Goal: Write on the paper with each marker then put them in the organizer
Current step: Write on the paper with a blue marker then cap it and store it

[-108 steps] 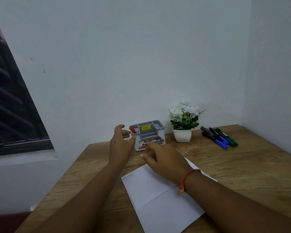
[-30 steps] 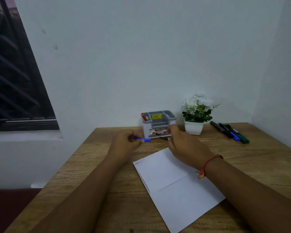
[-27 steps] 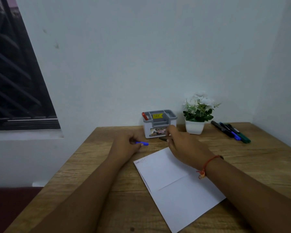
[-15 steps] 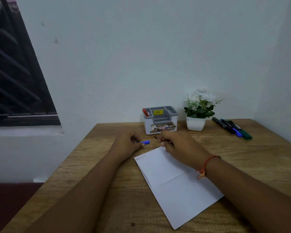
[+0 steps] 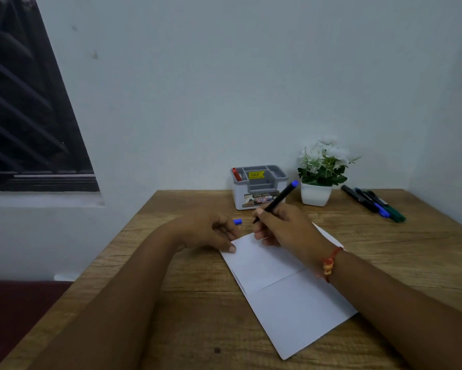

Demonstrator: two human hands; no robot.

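Step in hand: writing with the blue one. Right hand (image 5: pixel 286 228) grips the blue marker (image 5: pixel 278 200) pen-style, tip down at the paper's (image 5: pixel 286 284) far edge, contact unclear, tail tilted to 1 o'clock. Left hand (image 5: pixel 211 231) is curled round the blue cap (image 5: pixel 238 221), thumb pinning the paper's 10 o'clock corner.

Next, probably: make the mark, recap, drop it in the organizer (image 5: pixel 259 186) at 12 o'clock, where a red marker (image 5: pixel 236 174) already stands on the left side. Spare markers (image 5: pixel 374 204) lie at 2 o'clock, past the plant pot (image 5: pixel 316 194).

Room: counter (image 5: pixel 171 289) edge drops off at 9 o'clock beside the left forearm. Walls close at 12 and 3. Short, open path to the organizer.
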